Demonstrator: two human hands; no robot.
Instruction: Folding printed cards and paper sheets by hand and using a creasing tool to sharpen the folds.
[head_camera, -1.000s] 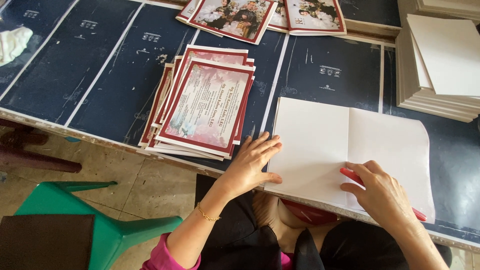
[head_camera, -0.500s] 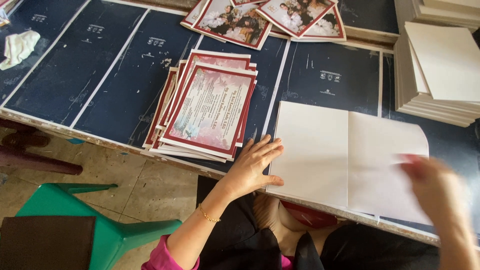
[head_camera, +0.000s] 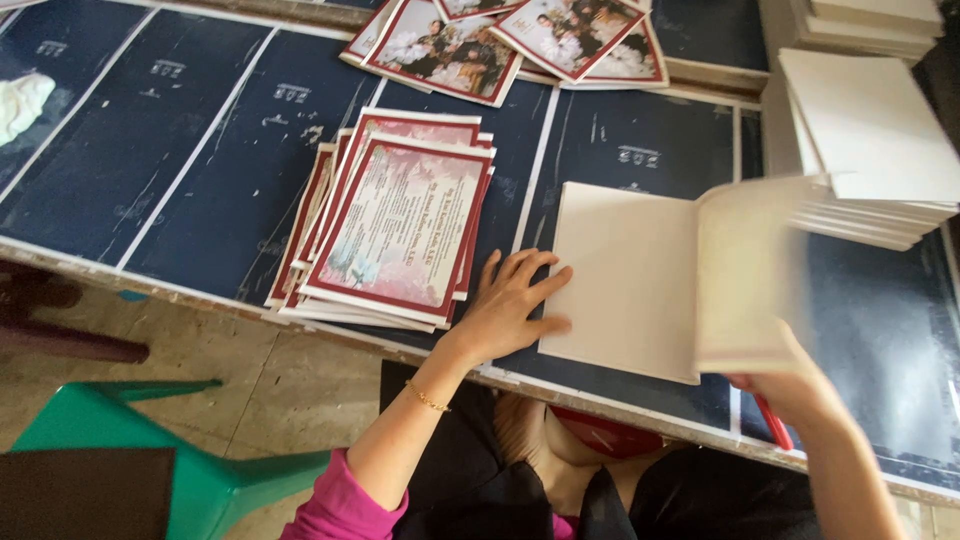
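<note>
Scanning left to right:
Cloth: a pale crumpled rag (head_camera: 22, 102) lay at the table's (head_camera: 180, 190) far left edge.
Chair: a green plastic chair (head_camera: 190, 470) stood on the floor below the table's near edge.
Printed stack: red-bordered printed sheets (head_camera: 395, 225) sat piled near the table's near edge, left of centre.
Photo prints: red-bordered photo prints (head_camera: 500, 40) lay fanned at the far edge.
Left hand: the left hand (head_camera: 512, 305) lay flat, grip released, fingers spread on the left edge of the white folded board (head_camera: 625, 280), which sat at the near edge.
Right hand: the right hand (head_camera: 790, 385) gripped the board's right flap, lifted and blurred; a red pen (head_camera: 772, 422) showed beneath it.
Blank stack: white boards (head_camera: 870, 140) were piled at the far right corner.
</note>
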